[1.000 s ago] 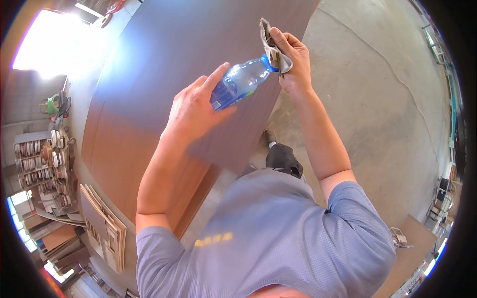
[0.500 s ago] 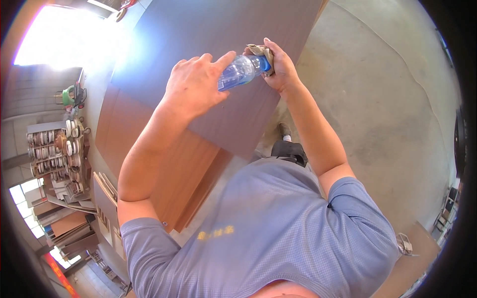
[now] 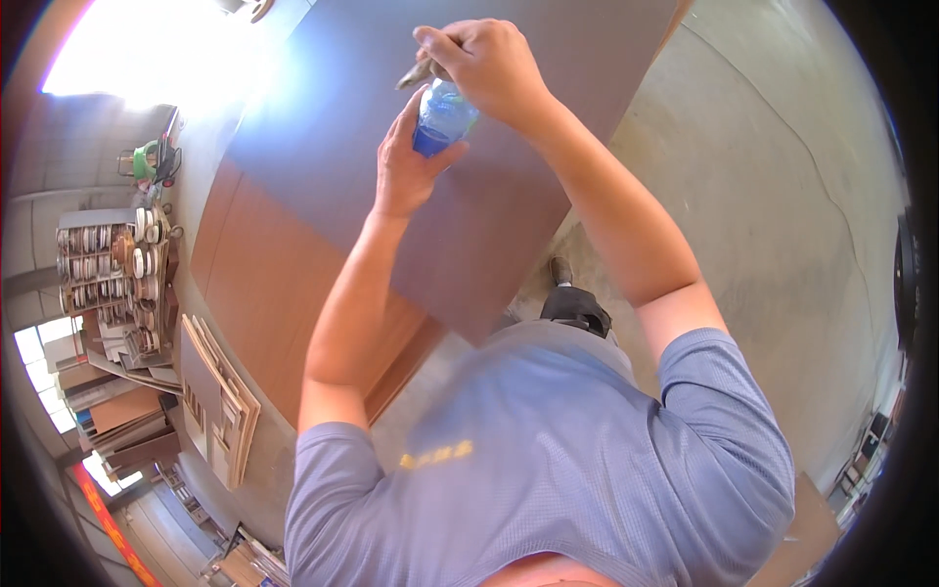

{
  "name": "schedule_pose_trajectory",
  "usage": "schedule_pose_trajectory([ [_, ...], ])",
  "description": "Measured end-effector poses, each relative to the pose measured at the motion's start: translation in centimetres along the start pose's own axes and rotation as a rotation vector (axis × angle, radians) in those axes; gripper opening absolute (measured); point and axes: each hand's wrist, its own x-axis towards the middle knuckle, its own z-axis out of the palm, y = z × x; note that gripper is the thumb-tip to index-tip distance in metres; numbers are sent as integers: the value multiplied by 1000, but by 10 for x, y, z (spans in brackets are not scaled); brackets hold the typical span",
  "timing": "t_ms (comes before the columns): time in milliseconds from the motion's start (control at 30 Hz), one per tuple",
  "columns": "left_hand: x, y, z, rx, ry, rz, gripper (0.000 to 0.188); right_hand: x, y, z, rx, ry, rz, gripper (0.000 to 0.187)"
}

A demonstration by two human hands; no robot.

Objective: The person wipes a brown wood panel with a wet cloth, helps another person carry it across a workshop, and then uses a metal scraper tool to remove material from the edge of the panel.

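A clear plastic bottle (image 3: 447, 114) with blue colour low in it is gripped by my left hand (image 3: 404, 168), thumb and fingers around its lower body. My right hand (image 3: 494, 70) is closed at the bottle's upper end and hides the cap. A crumpled grey-brown cloth (image 3: 418, 74) pokes out from its fingers. Both hands are above a dark grey board (image 3: 469, 235).
Beneath the grey board lies a brown wood-grain board (image 3: 284, 254). Leaning panels (image 3: 217, 406) stand at the left, near a rack of edging rolls (image 3: 108, 264). A green machine (image 3: 145, 161) is farther off. Concrete floor (image 3: 743, 196) spreads to the right.
The bottle has swung from lying sideways to more upright. My right hand, with the cloth, has moved up and left over its top. My left hand has turned, now gripping from below.
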Motion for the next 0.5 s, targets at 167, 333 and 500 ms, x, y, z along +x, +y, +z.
schedule_pose_trajectory([
  [167,5,-17,13,-340,114,-122,73,34,12,12,945,-101,147,50],
  [333,-6,-45,5,-479,160,-209,67,24,62,8,1971,-114,505,41],
  [500,-19,-118,-35,-457,448,-179,76,15,150,-65,1296,-68,416,53],
])
